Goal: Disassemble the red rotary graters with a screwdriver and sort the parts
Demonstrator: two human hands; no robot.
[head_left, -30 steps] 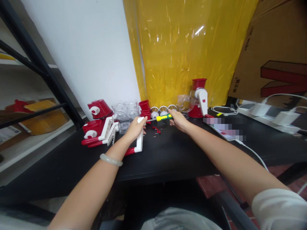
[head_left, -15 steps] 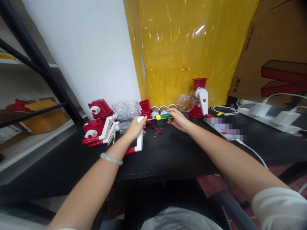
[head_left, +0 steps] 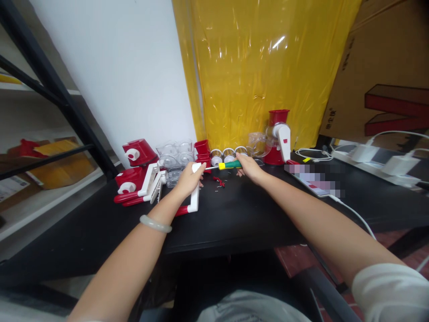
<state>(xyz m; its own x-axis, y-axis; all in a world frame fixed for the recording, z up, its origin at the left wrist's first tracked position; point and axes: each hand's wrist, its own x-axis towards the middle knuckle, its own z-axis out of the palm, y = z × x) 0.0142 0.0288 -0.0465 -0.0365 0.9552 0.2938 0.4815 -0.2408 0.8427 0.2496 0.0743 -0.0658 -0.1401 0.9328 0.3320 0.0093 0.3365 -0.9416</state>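
My left hand (head_left: 189,179) is closed around the upper end of a white crank handle (head_left: 194,199), whose red grip (head_left: 182,210) points left near the tabletop. In my right hand (head_left: 248,167) is a screwdriver (head_left: 231,164) with a green and yellow handle. Its metal shaft runs level to the left, and the tip meets the crank's upper end at my left fingers, which hide the exact contact. Small red parts (head_left: 219,181) and several tiny screws (head_left: 216,191) lie on the black table below the screwdriver.
Red housings (head_left: 139,152) and white cranks (head_left: 149,183) lie at left, beside clear plastic parts (head_left: 176,152). Grater drums (head_left: 229,154) stand behind my hands. An assembled red rotary grater (head_left: 278,136) stands back right, near a phone (head_left: 308,181) on a cable and a power strip (head_left: 375,165).
The fingers of my right hand have shifted and loosened slightly around the screwdriver handle. My left hand and the crank are almost unmoved.
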